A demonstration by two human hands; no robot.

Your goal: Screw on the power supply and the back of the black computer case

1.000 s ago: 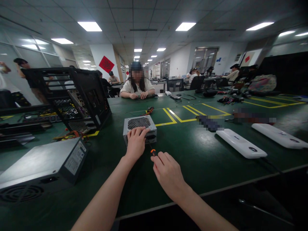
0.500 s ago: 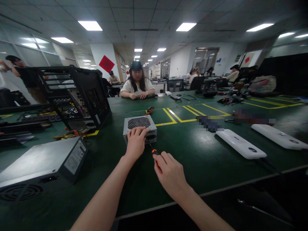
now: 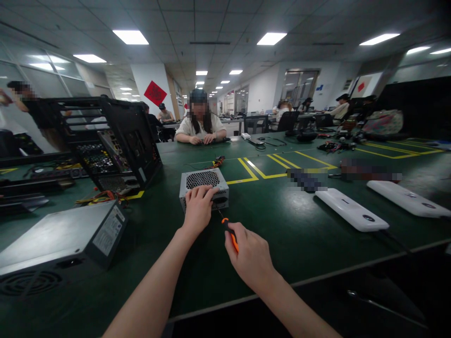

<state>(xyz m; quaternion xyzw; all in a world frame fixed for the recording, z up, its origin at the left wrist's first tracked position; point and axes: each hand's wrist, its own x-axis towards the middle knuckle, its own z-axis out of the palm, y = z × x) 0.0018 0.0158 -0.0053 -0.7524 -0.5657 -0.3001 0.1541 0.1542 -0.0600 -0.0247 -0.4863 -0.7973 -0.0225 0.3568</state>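
Observation:
A grey computer power supply [image 3: 207, 180] with a honeycomb grille on top sits on the green table in front of me. My left hand [image 3: 198, 209] lies over its near left part, fingers bent across the top and steadying it. In my right hand [image 3: 248, 251] is a screwdriver [image 3: 230, 234] with an orange and black handle. My thumb and fingers pinch that handle. The thin shaft points up and left to the power supply's near face, close to my left fingertips. Whether the tip sits in a screw, I cannot make out.
A second power supply [image 3: 63, 239] lies at near left, before an open black computer case [image 3: 116, 141]. Two white power banks [image 3: 352, 210] with cables are on the right. Bundled wires [image 3: 218, 162] trail behind the grey unit. Across the table sits a person [image 3: 200, 122].
My right fingers have shifted and loosened a little around the screwdriver, baring more of its orange handle. My left hand and the power supply stay in place.

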